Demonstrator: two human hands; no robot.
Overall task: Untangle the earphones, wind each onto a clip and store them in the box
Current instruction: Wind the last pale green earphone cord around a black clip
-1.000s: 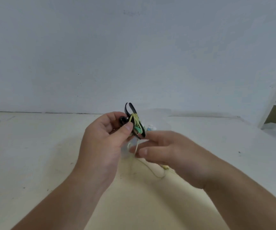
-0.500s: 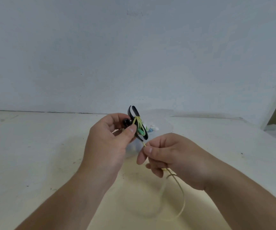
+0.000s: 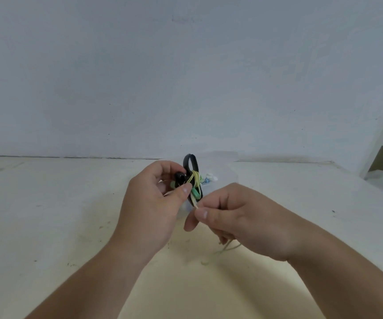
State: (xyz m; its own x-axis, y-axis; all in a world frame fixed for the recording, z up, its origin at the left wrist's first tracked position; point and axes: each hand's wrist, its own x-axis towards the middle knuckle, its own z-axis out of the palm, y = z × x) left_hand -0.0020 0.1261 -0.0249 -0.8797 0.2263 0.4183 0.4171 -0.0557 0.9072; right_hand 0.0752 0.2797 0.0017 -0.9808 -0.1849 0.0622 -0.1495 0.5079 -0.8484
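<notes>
Yellow-green earphone cable (image 3: 195, 178) is wrapped in several turns round the waist of the black clip (image 3: 191, 171), which I hold in my left hand (image 3: 150, 203), thumb and fingers closed on its lower part near a green earbud (image 3: 195, 192). My right hand (image 3: 238, 217) sits at four o'clock from the clip, thumb and forefinger pinched together on the cable just below the wraps, so the short stretch between pinch and clip looks taut.

Half a second ago a long slack loop hung under my right hand toward six o'clock; now only a short blurred tail (image 3: 222, 249) trails there above the pale tabletop (image 3: 48, 215), and my right hand has come up closer to the clip. I read that as another turn taken up, so this earphone's winding seems nearly finished, with only the tail left to lay on or tuck.

Behind the clip, at one o'clock, a clear box (image 3: 222, 171) stands on the table with something white and blue (image 3: 209, 178) inside, too small to identify; it's probably where this clip goes next. I can't tell whether any other earphones remain outside it
</notes>
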